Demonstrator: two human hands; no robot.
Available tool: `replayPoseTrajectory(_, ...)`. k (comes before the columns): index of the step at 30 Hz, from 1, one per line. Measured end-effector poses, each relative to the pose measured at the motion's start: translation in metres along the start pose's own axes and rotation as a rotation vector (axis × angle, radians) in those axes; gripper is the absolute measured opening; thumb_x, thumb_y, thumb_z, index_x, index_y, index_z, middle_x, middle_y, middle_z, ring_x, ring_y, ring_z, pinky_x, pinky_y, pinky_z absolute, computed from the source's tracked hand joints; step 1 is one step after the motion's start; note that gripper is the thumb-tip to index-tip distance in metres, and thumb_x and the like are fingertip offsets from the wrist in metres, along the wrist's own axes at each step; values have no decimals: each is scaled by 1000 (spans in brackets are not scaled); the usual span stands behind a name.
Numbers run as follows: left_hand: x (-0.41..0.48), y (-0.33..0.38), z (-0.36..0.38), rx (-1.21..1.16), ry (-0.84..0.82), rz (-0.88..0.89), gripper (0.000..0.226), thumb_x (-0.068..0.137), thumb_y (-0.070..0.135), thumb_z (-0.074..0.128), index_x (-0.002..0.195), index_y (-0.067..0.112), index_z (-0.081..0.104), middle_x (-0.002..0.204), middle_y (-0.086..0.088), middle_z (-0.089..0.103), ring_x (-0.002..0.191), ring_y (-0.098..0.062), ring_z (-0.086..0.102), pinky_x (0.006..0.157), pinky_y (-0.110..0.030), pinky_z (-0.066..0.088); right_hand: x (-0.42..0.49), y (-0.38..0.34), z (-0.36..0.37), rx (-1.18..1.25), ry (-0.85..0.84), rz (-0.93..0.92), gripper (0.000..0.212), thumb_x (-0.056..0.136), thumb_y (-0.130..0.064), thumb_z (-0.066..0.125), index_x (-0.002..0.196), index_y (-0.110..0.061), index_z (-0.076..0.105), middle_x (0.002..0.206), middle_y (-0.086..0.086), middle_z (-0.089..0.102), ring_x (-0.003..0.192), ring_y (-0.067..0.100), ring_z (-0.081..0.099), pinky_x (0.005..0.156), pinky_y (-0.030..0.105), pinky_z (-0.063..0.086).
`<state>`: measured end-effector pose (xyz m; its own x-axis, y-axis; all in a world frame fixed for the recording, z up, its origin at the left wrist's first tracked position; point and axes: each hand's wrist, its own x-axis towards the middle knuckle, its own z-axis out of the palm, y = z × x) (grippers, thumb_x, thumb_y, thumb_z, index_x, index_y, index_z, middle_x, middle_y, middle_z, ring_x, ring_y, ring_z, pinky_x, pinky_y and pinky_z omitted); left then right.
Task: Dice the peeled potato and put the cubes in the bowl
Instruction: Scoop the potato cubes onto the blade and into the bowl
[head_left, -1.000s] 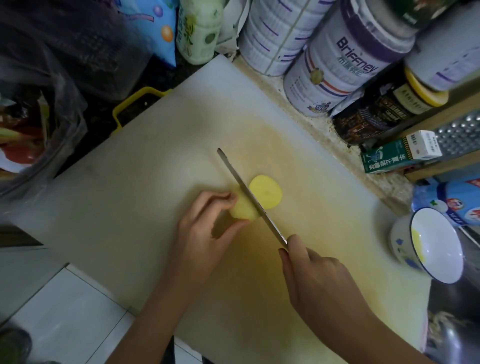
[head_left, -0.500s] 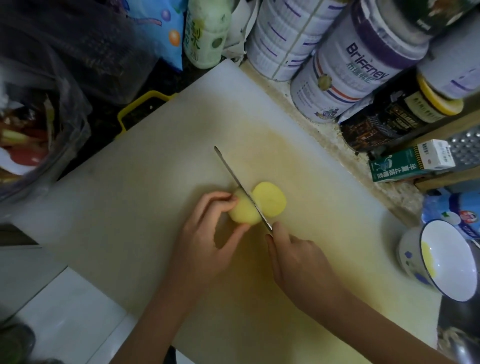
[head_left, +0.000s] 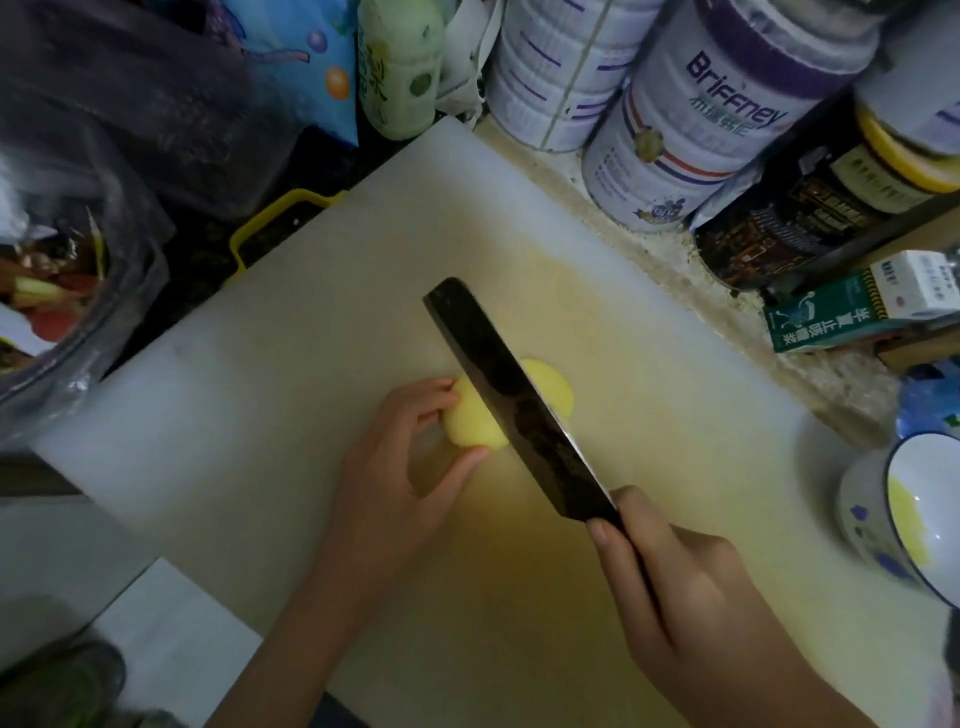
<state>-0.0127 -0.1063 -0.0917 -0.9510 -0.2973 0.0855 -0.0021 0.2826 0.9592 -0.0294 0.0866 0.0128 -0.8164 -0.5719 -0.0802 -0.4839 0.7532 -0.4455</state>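
A peeled yellow potato (head_left: 472, 423) lies on the white cutting board (head_left: 291, 364), and my left hand (head_left: 400, 483) pinches it between fingers and thumb. A cut slice (head_left: 553, 387) lies flat just right of it, partly hidden by the blade. My right hand (head_left: 675, 587) grips the handle of a dark cleaver (head_left: 514, 405), whose broad blade is tilted so its flat side shows, over the gap between potato and slice. The white bowl (head_left: 878, 499) with blue flowers lies tipped at the board's right edge with a bit of yellow inside.
Large tins (head_left: 701, 135), a green bottle (head_left: 400, 67) and small boxes (head_left: 852, 306) crowd the board's far and right side. A plastic bag of scraps (head_left: 57, 291) sits at the left. A yellow handle (head_left: 275, 218) pokes out beside the board.
The cleaver was edge-down in the potato; now it has drawn back toward me and tilted, showing its flat side. My left hand still holds the potato.
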Motion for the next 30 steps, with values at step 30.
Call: replayPoseTrajectory(30,9,-4,-2,223,-149,107,58,79,49,61,132,32,44,137,11,46,114,-13,52,94,-39,49,-11,3,0,-93,99,144,6,93,-37,35,87,-34,34,44,-17,24,33,8,32,37,14,15)
